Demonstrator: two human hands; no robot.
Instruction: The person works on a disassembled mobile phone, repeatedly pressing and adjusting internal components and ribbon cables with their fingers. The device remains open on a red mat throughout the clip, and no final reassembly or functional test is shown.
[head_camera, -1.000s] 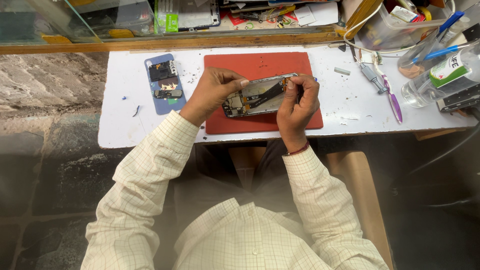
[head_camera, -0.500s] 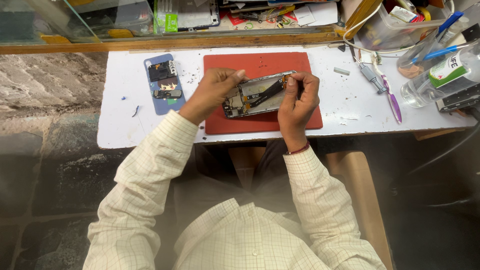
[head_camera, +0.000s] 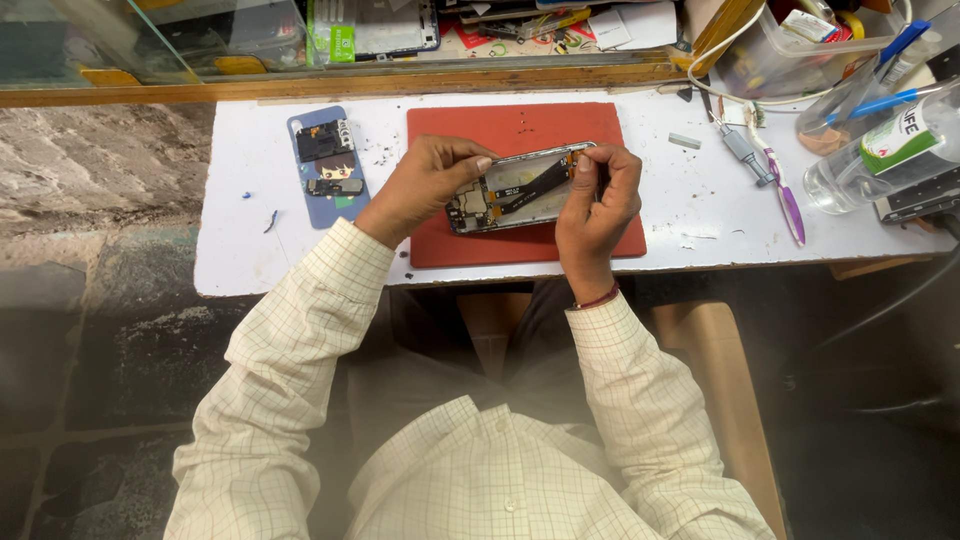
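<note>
We hold an opened phone (head_camera: 520, 190) over the red mat (head_camera: 520, 125), mid-worktop, near its front edge. Our left hand (head_camera: 425, 180) grips its left end; our right hand (head_camera: 598, 195) pinches the right end. Bare white worktop (head_camera: 250, 270) lies open at the left front corner. The phone shows circuit boards and a dark ribbon strip. A blue phone cover (head_camera: 328, 165) lies left; a purple toothbrush (head_camera: 785, 200) lies right.

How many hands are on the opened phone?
2: the left hand grips the opened phone's left end, the right hand its right end.
</note>
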